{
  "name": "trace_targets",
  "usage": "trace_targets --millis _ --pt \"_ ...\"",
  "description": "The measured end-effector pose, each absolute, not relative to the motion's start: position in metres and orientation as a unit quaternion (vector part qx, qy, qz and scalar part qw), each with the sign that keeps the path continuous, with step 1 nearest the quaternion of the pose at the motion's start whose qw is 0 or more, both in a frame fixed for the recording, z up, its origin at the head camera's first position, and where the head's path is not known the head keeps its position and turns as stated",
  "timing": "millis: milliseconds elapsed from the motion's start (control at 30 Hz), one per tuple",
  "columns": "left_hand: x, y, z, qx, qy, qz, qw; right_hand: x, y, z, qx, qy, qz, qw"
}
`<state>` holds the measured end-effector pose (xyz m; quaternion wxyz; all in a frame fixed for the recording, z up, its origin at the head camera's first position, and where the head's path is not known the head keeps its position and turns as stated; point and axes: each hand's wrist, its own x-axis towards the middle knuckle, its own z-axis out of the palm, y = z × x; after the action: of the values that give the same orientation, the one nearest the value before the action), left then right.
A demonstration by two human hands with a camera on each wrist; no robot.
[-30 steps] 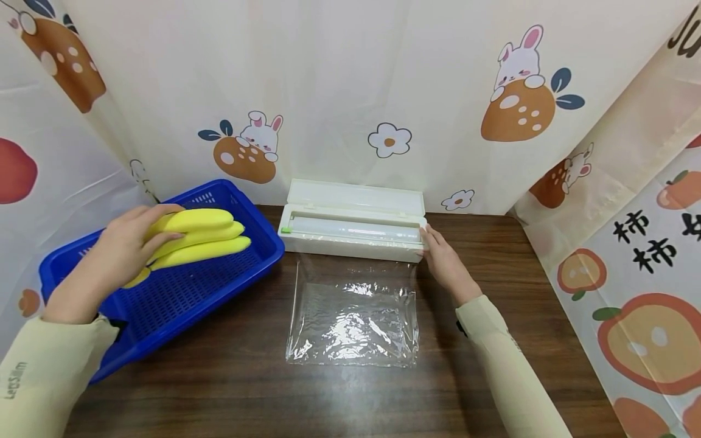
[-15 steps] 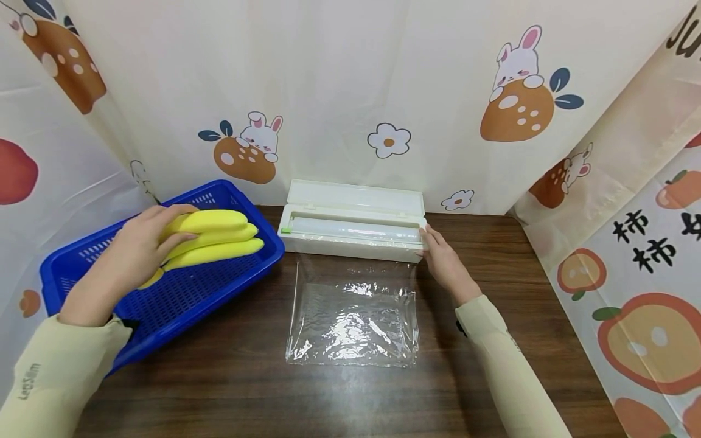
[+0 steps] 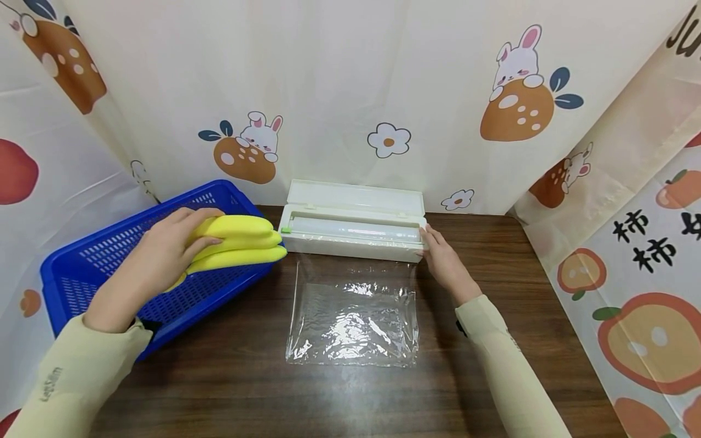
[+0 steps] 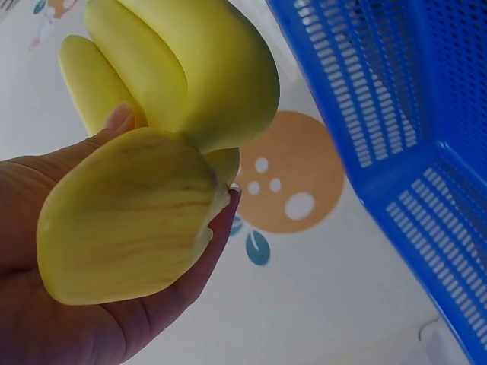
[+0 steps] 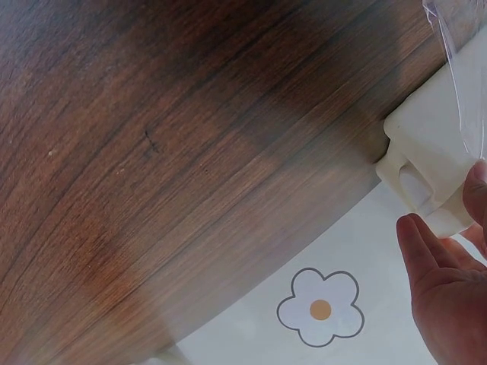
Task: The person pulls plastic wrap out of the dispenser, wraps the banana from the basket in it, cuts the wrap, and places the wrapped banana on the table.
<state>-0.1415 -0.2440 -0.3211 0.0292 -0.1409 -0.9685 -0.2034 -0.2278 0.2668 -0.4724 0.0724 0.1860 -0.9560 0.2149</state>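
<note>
Left grip curls around bananas near a blue basket; right grip pinches a white box.

Yellow banana bunch: gripped in left hand, tips pointing right, left of white wrap box. Box: lid up, roll inside, right hand held its right end. Clear film lay in front of box, shiny, slightly wrinkled.

"Any lettering?"
"Behind the left fingers, the sleeve reads, blurrily, 'LegSlim'."
"And right of the right fingers?"
"'柿柿' on the white cloth, another character cut off; farther up, 'Ju', also cut off, on cream cloth."
</note>
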Motion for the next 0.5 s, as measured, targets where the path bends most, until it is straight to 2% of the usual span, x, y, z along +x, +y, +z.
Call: trace_targets --millis 333,500 --pt "-0.135 -0.214 -0.325 -0.191 -0.957 -0.204 0.072 -0.226 0.266 -0.467 0.176 -0.959 0.213 0.057" --pt "-0.132 -0.198 -0.329 -0.2 -0.954 -0.212 0.07 -0.226 0.266 -0.467 0.174 -0.961 0.212 0.048"
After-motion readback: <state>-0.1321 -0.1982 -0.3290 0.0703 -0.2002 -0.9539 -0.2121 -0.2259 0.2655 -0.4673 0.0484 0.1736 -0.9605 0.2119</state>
